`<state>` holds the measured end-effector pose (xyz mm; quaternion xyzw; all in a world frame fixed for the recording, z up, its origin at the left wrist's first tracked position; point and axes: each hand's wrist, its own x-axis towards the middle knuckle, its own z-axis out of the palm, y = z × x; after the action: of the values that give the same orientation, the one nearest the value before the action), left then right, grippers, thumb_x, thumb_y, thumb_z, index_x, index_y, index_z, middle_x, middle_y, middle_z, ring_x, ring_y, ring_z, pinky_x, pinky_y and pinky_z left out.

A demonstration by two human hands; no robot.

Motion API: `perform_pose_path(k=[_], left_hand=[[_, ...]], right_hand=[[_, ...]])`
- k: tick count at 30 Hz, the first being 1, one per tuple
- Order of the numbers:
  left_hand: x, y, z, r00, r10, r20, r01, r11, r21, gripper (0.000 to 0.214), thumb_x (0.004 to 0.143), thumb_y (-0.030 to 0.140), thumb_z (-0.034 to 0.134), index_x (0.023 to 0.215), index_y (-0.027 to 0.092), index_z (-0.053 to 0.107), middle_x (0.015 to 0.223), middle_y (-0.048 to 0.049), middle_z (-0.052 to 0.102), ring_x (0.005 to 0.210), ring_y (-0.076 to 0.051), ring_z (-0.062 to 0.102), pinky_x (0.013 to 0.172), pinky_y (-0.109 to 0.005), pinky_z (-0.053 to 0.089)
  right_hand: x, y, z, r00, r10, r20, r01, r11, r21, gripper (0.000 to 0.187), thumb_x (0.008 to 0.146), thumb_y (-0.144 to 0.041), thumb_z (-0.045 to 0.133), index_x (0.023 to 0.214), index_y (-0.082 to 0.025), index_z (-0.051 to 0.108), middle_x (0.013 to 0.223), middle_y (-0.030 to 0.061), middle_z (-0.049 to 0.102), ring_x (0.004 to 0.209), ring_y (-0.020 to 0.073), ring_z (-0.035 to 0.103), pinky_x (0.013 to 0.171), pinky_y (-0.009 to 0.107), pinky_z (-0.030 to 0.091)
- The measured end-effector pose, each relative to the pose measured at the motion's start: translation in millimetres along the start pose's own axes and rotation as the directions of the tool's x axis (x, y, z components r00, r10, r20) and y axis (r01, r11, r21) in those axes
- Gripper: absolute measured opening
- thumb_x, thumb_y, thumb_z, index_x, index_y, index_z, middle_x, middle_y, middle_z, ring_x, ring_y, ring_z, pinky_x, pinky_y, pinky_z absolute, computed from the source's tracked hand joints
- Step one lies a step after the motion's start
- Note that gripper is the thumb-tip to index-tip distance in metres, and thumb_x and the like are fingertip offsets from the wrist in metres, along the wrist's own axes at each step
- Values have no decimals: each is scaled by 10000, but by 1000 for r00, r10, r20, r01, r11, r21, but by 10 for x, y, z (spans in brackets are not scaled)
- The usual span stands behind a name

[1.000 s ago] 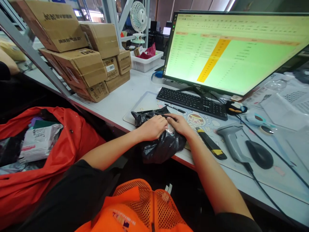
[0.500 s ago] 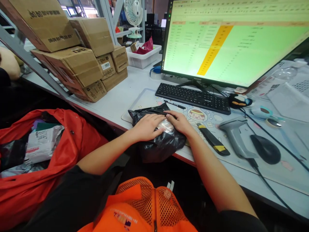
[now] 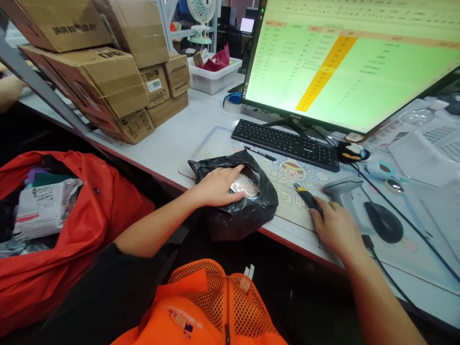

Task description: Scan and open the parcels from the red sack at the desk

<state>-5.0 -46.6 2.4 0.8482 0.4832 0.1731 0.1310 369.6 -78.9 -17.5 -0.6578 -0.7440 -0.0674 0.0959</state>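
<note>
A black plastic bag [image 3: 264, 203] lies at the desk's front edge with its mouth open, partly overhanging. Inside it, a shiny clear-wrapped item [image 3: 247, 186] shows; most of it is hidden. My left hand [image 3: 217, 188] grips the bag at its opening, thumb and fingers around the wrapped item. To the right, my right hand [image 3: 336, 227] is closed on a black and yellow utility knife [image 3: 306, 196] at the desk mat. The knife's lower part is covered by that hand. Just beyond the hand sits a grey barcode scanner [image 3: 343, 187].
A keyboard [image 3: 285, 143] and a monitor [image 3: 345, 72] stand behind the bag, with a pen [image 3: 260, 153] between. A mouse [image 3: 384, 221] and cables lie right. Cardboard boxes [image 3: 97, 79] are stacked left, above a red sack [image 3: 108, 201] of parcels. Another person's arm [image 3: 9, 91] shows far left.
My right hand has left the bag and moved right onto the utility knife. The bag's mouth now gapes wider, showing more of the wrapped item. My left hand stays on the bag.
</note>
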Motion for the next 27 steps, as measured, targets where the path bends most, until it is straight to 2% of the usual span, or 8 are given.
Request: perform_pose_path(k=[2, 5, 7, 9, 13, 19, 24, 27], left_hand=[[0, -4, 15, 998, 17, -52, -20, 999, -49, 733, 923, 504, 662, 1533, 152, 459, 1503, -162, 584, 1354, -344, 584, 1152, -505, 454], [-4, -41, 33, 987, 51, -151, -71, 989, -131, 453, 935, 418, 671, 1323, 183, 657, 1392, -111, 680, 1295, -293, 639, 1129, -454, 493], [-15, -88, 40, 979, 70, -192, -106, 977, -184, 324, 965, 354, 627, 1233, 189, 700, 1303, -95, 730, 1227, -264, 682, 1087, -426, 528], [-30, -135, 45, 971, 115, -211, -163, 960, -226, 257, 993, 311, 582, 1184, 193, 708, 1246, -86, 751, 1176, -238, 704, 1054, -402, 547], [-51, -163, 66, 939, 233, -254, -283, 941, -183, 215, 1043, 274, 493, 1060, 179, 684, 1193, -108, 743, 1146, -219, 696, 1021, -377, 548], [-19, -121, 134, 925, 188, -330, -211, 977, -36, 268, 1079, 289, 404, 1002, 187, 640, 956, -71, 727, 901, -197, 705, 805, -307, 533], [-4, -118, 184, 919, 172, -356, -179, 984, 13, 283, 1087, 284, 377, 1043, 200, 644, 943, -50, 745, 881, -178, 719, 759, -274, 512], [-8, -122, 204, 909, 200, -365, -197, 979, 46, 290, 1088, 288, 373, 1040, 196, 643, 953, -59, 751, 888, -182, 727, 758, -277, 515]], right_hand=[[19, -64, -156, 996, -21, -86, 32, 991, 129, 491, 963, -418, 442, 1301, -154, 681, 1090, 176, 732, 909, 329, 703, 796, 481, 581], [90, -284, -502, 980, -97, -172, 147, 939, 310, 420, 941, -423, 528, 1275, -234, 698, 1075, 103, 753, 889, 279, 711, 820, 432, 584], [120, -474, -690, 969, -185, -162, 234, 898, 372, 370, 946, -422, 550, 1247, -280, 715, 1068, 77, 759, 876, 259, 714, 797, 403, 582], [126, -658, -786, 953, -275, -129, 304, 860, 410, 351, 958, -419, 550, 1235, -294, 725, 1065, 70, 758, 866, 246, 715, 749, 375, 578], [94, -896, -770, 916, -390, -97, 391, 809, 439, 337, 977, -389, 536, 1226, -276, 733, 989, 60, 746, 818, 210, 707, 675, 323, 563], [47, -1013, -680, 895, -437, -87, 435, 816, 381, 376, 976, -385, 513, 1247, -260, 742, 978, 77, 723, 743, 195, 682, 660, 322, 542], [93, -1163, -642, 892, -445, -73, 447, 852, 272, 415, 979, -405, 489, 1267, -253, 747, 1013, 94, 727, 733, 206, 680, 684, 344, 532], [137, -1156, -635, 893, -447, -46, 447, 876, 182, 415, 969, -422, 507, 1271, -273, 750, 1014, 87, 736, 723, 208, 679, 652, 338, 512]])
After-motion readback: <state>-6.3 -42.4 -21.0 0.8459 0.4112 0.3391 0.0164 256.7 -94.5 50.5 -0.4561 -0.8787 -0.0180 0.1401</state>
